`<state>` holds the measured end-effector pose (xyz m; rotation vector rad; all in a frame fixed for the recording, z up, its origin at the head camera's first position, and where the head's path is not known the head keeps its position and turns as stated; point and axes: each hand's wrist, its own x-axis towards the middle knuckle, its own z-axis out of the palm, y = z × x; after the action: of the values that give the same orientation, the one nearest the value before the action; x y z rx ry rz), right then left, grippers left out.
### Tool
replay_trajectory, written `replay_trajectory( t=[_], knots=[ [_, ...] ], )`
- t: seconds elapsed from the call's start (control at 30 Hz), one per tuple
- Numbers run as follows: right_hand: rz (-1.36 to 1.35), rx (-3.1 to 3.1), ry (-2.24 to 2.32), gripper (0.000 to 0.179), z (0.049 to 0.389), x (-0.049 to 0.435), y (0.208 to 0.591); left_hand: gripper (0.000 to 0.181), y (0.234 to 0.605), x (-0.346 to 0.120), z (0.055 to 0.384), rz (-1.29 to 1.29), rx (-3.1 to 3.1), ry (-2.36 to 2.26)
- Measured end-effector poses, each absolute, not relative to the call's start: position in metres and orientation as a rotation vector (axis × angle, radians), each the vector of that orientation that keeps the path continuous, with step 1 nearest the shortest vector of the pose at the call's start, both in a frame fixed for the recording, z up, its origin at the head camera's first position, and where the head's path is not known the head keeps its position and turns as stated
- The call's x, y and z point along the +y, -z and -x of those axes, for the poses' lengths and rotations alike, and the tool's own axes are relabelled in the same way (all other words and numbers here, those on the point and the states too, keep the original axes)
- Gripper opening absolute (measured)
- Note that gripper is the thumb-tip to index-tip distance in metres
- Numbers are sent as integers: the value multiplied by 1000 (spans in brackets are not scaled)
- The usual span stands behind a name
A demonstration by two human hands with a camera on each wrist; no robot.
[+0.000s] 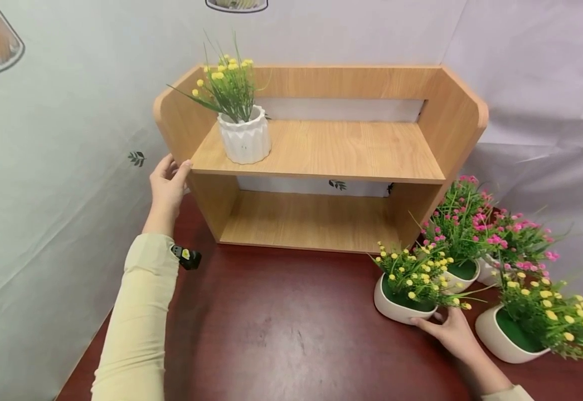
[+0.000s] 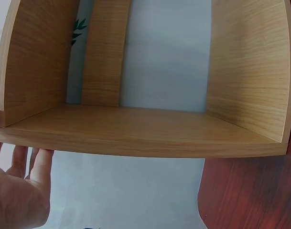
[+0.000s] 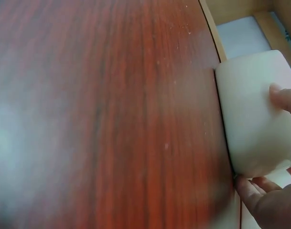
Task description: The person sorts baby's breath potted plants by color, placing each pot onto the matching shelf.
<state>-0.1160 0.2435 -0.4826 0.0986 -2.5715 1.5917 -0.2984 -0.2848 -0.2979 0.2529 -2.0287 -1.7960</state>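
A two-tier wooden shelf [image 1: 316,150] stands at the back of the dark red table. My left hand [image 1: 168,186] grips its left side panel, thumb at the front edge; in the left wrist view, the fingers of my left hand [image 2: 23,186] lie against the panel's outer face. On the upper board sits a ribbed white pot of yellow flowers [image 1: 245,136]. At the right, my right hand [image 1: 453,334] holds an oval cream flowerpot [image 1: 397,306] with yellow flowers. The right wrist view shows a thumb on the pot's wall [image 3: 253,109] and fingertips low at its end, by the tabletop.
Right of the shelf stand pots of pink flowers [image 1: 514,239], close behind the held pot. Another oval pot with yellow flowers [image 1: 512,340] is just right of my right hand. Pale cloth [image 1: 61,167] hangs behind and along the left side. A black wrist strap [image 1: 187,257] is on my left sleeve.
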Motion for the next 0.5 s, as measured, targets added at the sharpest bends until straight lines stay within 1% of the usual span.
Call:
replay_trajectory(
  t=[0.1,0.27,0.5],
  knots=[
    [-117,-2528,-1618,73,118,239,484,44,299,-284,298,-256,-2028,1791],
    [-130,-2448,-1654,74,120,231,485,43,300,-283,298,-260,-2024,1795],
    [-101,-2434,-1709,73,122,216,480,43,299,-284,298,-259,-2006,1798]
  ],
)
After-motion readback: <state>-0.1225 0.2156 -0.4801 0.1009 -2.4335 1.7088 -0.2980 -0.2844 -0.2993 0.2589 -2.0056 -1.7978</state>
